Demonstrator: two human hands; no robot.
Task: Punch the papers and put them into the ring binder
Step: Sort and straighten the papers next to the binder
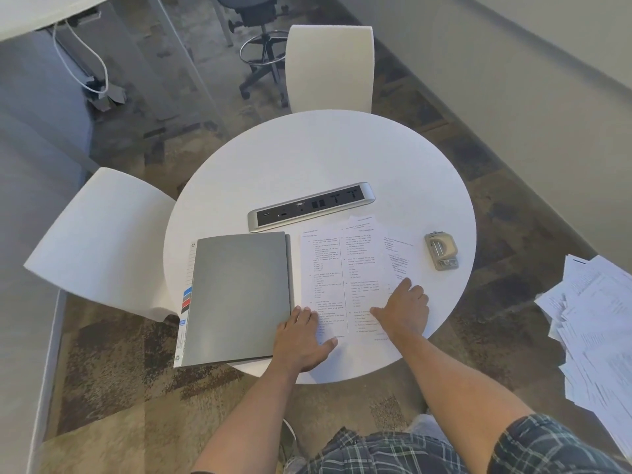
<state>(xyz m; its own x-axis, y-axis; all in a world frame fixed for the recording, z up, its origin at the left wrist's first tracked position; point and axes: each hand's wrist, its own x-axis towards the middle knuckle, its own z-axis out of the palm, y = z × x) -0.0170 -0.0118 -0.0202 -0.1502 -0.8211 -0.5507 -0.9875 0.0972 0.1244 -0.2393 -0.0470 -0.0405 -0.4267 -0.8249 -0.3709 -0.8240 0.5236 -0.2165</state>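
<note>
Both bare forearms extended forward and down. Left hand [302,336] laid flat, fingers straight, thumb spread rightward. Right hand [405,311] laid palm-down, fingers spread, thumb pointed left.

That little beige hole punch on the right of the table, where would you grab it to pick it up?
Probably across the hole punch's two long sides, coming from above. It lies flat on the table, clear of the papers, and its body is narrow enough for thumb and fingers to span.

2 white chairs [329,68] flank a round table [307,148] with socket strip [311,206].
</note>
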